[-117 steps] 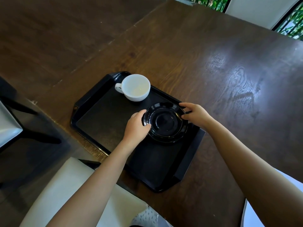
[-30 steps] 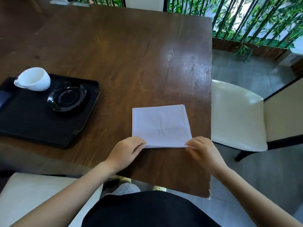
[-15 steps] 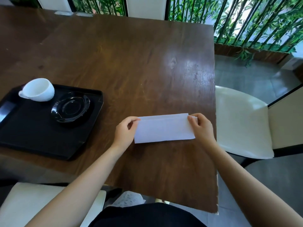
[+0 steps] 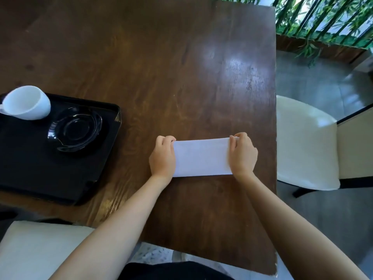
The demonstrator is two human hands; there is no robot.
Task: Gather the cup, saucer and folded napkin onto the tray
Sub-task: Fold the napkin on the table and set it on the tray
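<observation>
Black tray point(image 4: 40, 168) sits on the dark wooden table point(image 4: 161, 67), at the left side, near the table's near edge. It holds two things.
- White cup point(image 4: 26, 103): far left corner of the tray, mouth open toward the camera, nothing visible inside. Handle is cut off by the frame edge.
- Black saucer point(image 4: 74, 129): just right of the cup, flat on the tray floor, nothing on it. Cup stands beside it, not on it; cannot tell whether the two touch.

Rest of the tray floor is bare.

White napkin point(image 4: 201, 157): folded into a long strip, lying flat on the table, well right of the tray and near the table's right edge. Not on the tray.

Left hand point(image 4: 162, 158): covers the strip's left short end, fingers point(image 4: 165, 139) curled tight over the far left corner, gripping it.

Right hand point(image 4: 243, 156): covers the right short end, fingers point(image 4: 237, 138) curled close over the far right corner, gripping it.

Cream chair point(image 4: 302, 142) stands right of the table. Bamboo plants point(image 4: 323, 17) at upper right.
</observation>
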